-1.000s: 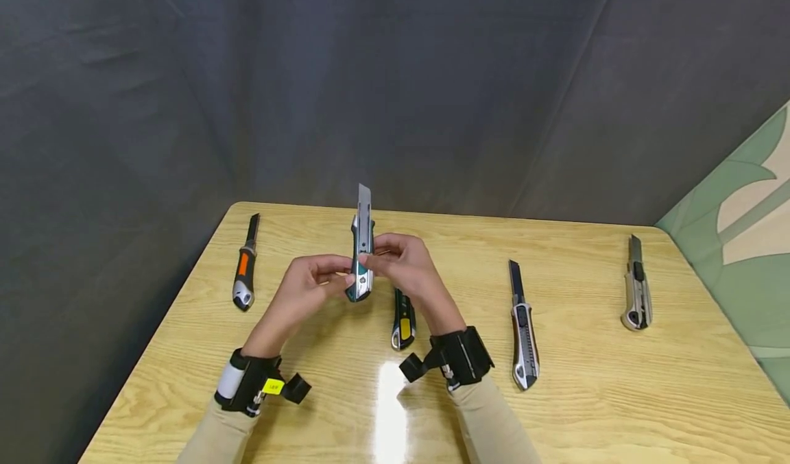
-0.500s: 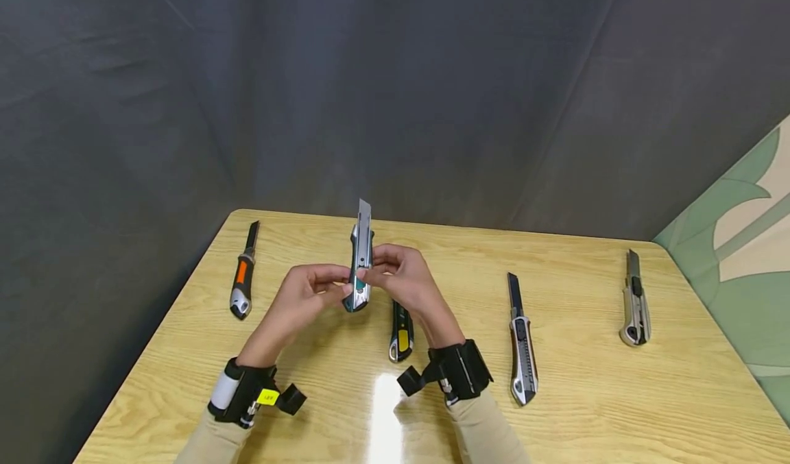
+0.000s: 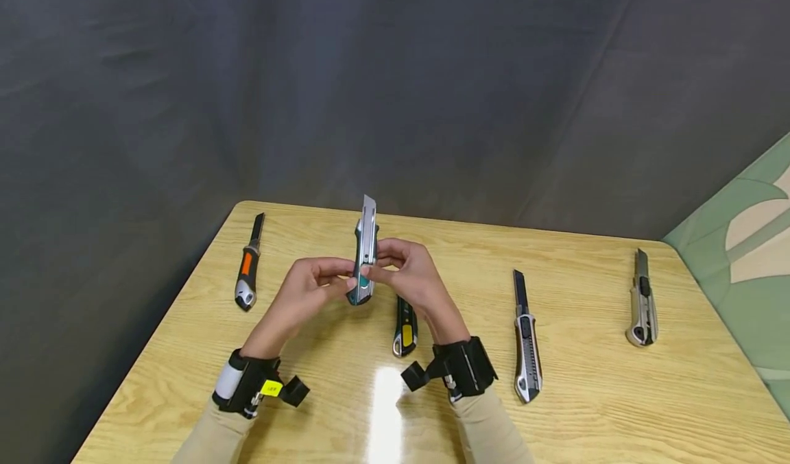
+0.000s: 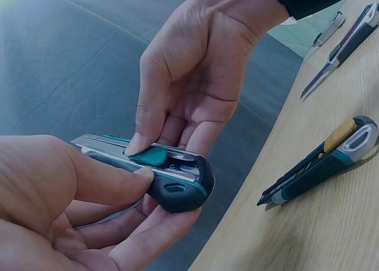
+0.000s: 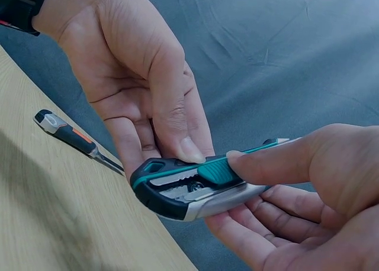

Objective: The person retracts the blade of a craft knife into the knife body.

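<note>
Both hands hold a utility knife [image 3: 367,234] with a dark and teal handle above the table, its bare blade pointing up and away. My left hand [image 3: 310,296] pinches the handle's lower end between thumb and fingers, as the left wrist view also shows. From the other side my right hand [image 3: 412,277] grips the same knife. Its thumb presses on or beside the teal slider [image 5: 216,172]. Behind the right hand lies a utility knife with a yellow slider [image 3: 407,334], its upper part hidden in the head view.
On the wooden table [image 3: 592,409] lie an orange-marked utility knife [image 3: 247,269] at left, a silver-and-black one [image 3: 527,347] right of the hands, and a beige one [image 3: 642,306] at far right. A dark curtain [image 3: 432,94] hangs behind.
The right thumb sits slightly lower on the held knife, and a little less blade shows above the handle. The head view has shifted slightly; the knives on the table lie as before.
</note>
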Demonstrator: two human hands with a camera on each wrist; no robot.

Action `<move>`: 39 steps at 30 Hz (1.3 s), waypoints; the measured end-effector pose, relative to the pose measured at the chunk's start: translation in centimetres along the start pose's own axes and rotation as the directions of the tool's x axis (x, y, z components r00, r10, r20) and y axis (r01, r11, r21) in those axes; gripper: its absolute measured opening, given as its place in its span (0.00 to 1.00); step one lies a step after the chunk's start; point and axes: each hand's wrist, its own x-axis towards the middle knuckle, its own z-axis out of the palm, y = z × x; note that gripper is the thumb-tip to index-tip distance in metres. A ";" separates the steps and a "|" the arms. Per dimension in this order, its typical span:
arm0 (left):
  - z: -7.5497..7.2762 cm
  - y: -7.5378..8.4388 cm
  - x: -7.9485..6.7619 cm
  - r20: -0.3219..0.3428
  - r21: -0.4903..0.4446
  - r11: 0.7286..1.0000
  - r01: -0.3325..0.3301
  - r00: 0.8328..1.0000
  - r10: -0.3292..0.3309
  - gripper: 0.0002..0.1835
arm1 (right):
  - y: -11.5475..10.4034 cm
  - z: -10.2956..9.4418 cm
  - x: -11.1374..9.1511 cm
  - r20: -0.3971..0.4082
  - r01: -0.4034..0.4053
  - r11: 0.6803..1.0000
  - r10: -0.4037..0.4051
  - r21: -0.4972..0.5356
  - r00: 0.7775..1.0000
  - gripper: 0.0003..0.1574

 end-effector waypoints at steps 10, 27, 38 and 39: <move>-0.2 0.2 0.4 0.020 0.002 1.000 -0.017 1.000 0.017 0.11 | -0.5 -0.1 0.1 0.011 0.009 1.000 -0.009 -0.003 1.000 0.20; -0.3 0.7 0.3 -0.052 0.022 0.999 -0.034 0.998 0.035 0.13 | 2.4 -0.1 1.3 -0.008 0.006 0.991 -0.004 0.134 1.000 0.20; -0.6 2.8 -0.6 -0.101 0.035 0.998 -0.047 0.994 0.050 0.14 | 2.4 0.9 1.4 -0.026 0.074 0.982 -0.070 0.171 0.997 0.18; -0.6 3.2 -0.7 -0.101 0.042 0.998 -0.047 0.994 0.051 0.14 | 2.4 0.9 1.5 -0.031 0.083 0.982 -0.079 0.168 0.996 0.17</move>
